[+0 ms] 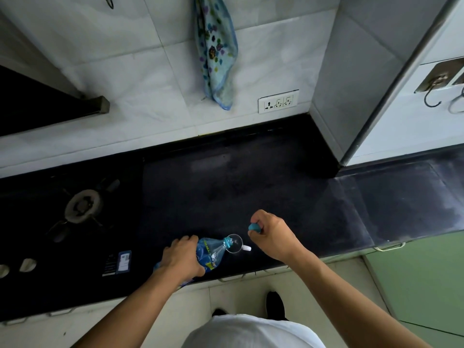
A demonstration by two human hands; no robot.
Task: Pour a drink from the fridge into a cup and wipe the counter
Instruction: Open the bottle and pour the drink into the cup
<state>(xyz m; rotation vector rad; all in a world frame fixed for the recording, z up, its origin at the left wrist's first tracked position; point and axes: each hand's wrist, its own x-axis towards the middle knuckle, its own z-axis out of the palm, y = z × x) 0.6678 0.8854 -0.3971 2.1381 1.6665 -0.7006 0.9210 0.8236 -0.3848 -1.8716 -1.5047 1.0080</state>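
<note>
The left hand point(182, 257) holds a blue plastic bottle point(209, 252). Its fingers are curled round the fat part of the bottle. The bottle is tipped over to the right, and its open top sits just over a small clear cup point(237, 248). I cannot tell if any drink is coming out.

The cup has a white handle. It stands on the black counter point(251, 184), close to the near edge.

The right hand point(273, 237) is just right of the cup. Its fingers are curled in and pinch a blue cap point(253, 227).

On the left is a stove ring point(82, 205). Far back, a blue cloth point(216, 54) with flowers hangs on the white wall. A white plug socket point(278, 101) is on the wall to the right of the cloth.
</note>
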